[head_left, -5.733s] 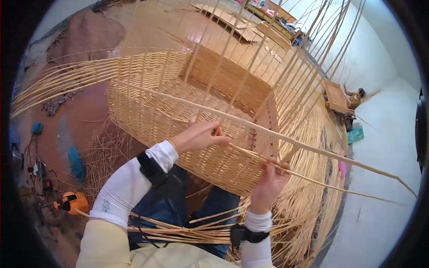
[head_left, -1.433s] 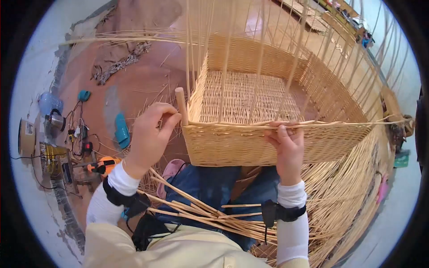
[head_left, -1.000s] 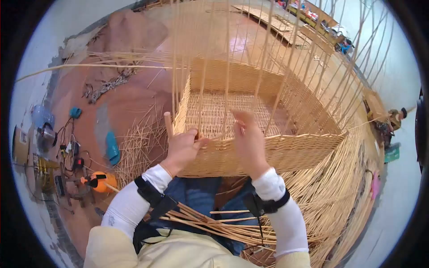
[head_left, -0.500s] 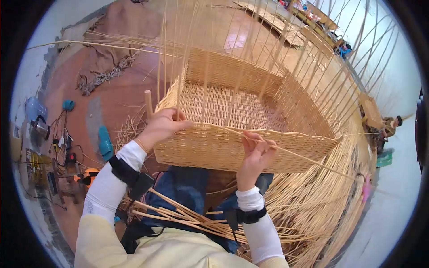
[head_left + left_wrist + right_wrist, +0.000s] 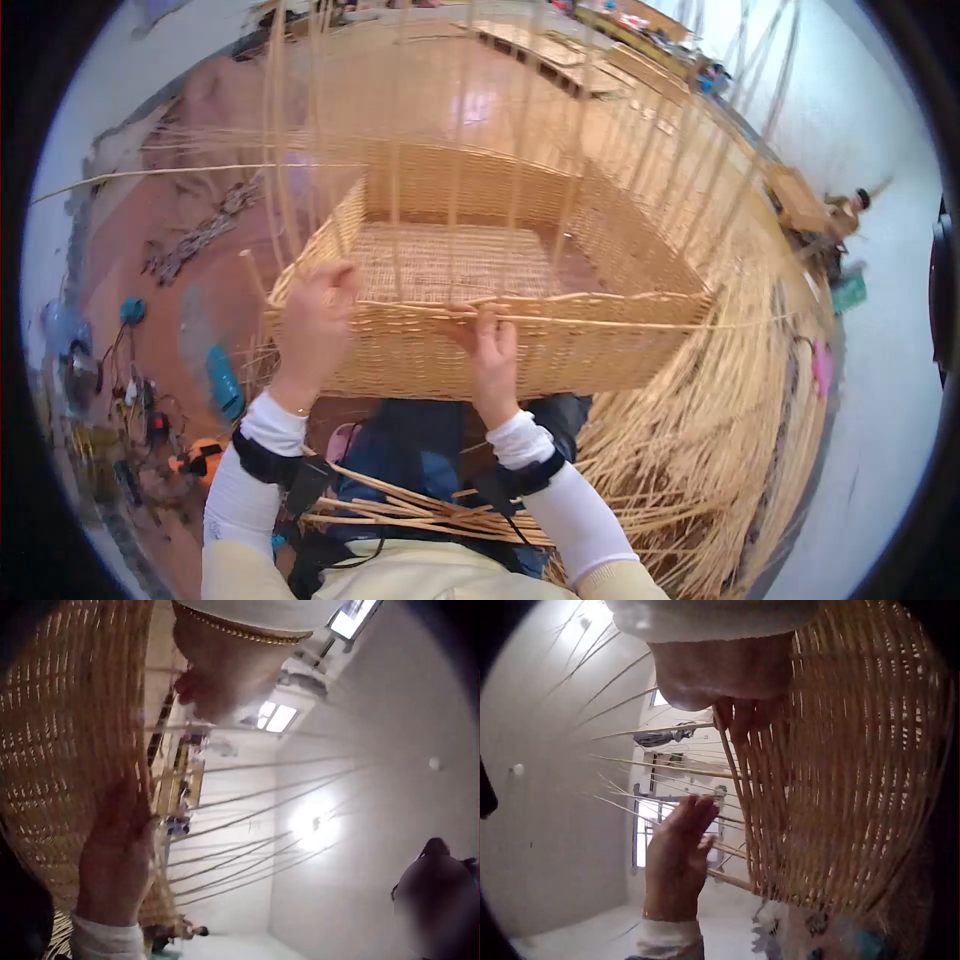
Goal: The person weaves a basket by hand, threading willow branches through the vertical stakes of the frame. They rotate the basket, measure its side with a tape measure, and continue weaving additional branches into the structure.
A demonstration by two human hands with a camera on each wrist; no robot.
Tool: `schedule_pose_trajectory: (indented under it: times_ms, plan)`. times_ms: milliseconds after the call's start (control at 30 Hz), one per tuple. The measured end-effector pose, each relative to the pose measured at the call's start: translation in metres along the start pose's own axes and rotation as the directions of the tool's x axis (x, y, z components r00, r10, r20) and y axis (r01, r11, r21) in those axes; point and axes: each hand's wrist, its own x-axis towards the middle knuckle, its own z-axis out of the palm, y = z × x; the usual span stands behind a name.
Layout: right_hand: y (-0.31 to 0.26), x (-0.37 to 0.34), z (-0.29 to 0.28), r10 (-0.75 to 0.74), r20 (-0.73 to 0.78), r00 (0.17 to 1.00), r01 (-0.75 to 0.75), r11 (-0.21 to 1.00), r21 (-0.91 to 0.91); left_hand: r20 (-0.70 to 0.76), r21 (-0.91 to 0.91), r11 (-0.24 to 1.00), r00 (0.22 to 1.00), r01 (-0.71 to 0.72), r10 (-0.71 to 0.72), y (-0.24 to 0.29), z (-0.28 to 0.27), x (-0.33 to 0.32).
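Note:
A large rectangular wicker basket [image 5: 590, 360] lies across the person's lap, with tall upright stakes [image 5: 455, 190] rising from its rim. My right hand [image 5: 492, 365] is at the middle of the near rim, thumb and fingers pinching a thin willow rod [image 5: 630, 322] that runs along the rim to the right. In the right wrist view, the right hand's fingertips [image 5: 742, 720] press close against the weave. My left hand [image 5: 315, 330] is raised near the rim's left end, blurred in the head view. The right wrist view shows that left hand [image 5: 676, 862] beside the stakes, its fingers loosely bent and holding nothing.
A thick corner peg [image 5: 252, 275] stands at the basket's left. Several cut rods [image 5: 420, 512] lie over the lap. A big heap of willow rods [image 5: 700, 430] covers the floor at right. An orange tool [image 5: 200, 458] and cords lie at left.
Since half a second ago, my left hand has let go of the rim and lifted. My right hand has shifted left along the rim. The rod, slanting down before, now lies nearly level.

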Motion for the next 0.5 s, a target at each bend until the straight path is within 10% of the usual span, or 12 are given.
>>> schedule_pose_trajectory:
  times_ms: [33, 67, 300, 367, 433, 500]
  plan:
    - [0.003, 0.001, -0.006, -0.021, -0.022, 1.000, 0.021, 1.000, -0.015, 0.154, -0.059, 0.997, 0.987, -0.046, 0.054, 0.009, 0.019, -0.004]
    - [0.009, 0.006, -0.014, 0.012, -0.010, 1.000, -0.012, 0.998, -0.057, 0.459, 0.029, 0.970, 0.858, 0.243, -0.229, 0.022, 0.027, 0.001]
    - [-0.062, 0.019, -0.037, -0.188, -0.034, 0.982, 0.177, 0.962, -0.207, 0.431, -0.071, 0.976, 0.889, 0.204, -0.155, -0.021, 0.055, -0.007]
    - [-0.093, 0.049, -0.006, -0.221, 0.188, 0.957, 0.275, 0.485, -0.830, 0.273, 0.155, 0.987, 0.958, 0.043, -0.085, -0.001, 0.054, -0.012]
    - [-0.099, 0.083, 0.055, -0.577, 0.610, 0.543, 0.733, -0.028, -0.679, 0.208, 0.168, 0.985, 0.978, -0.040, 0.004, -0.009, 0.062, -0.015]
    - [-0.090, 0.123, 0.091, -0.613, 0.603, 0.510, 0.682, -0.139, -0.718, 0.137, 0.207, 0.972, 0.987, -0.108, 0.081, -0.022, 0.068, -0.018]
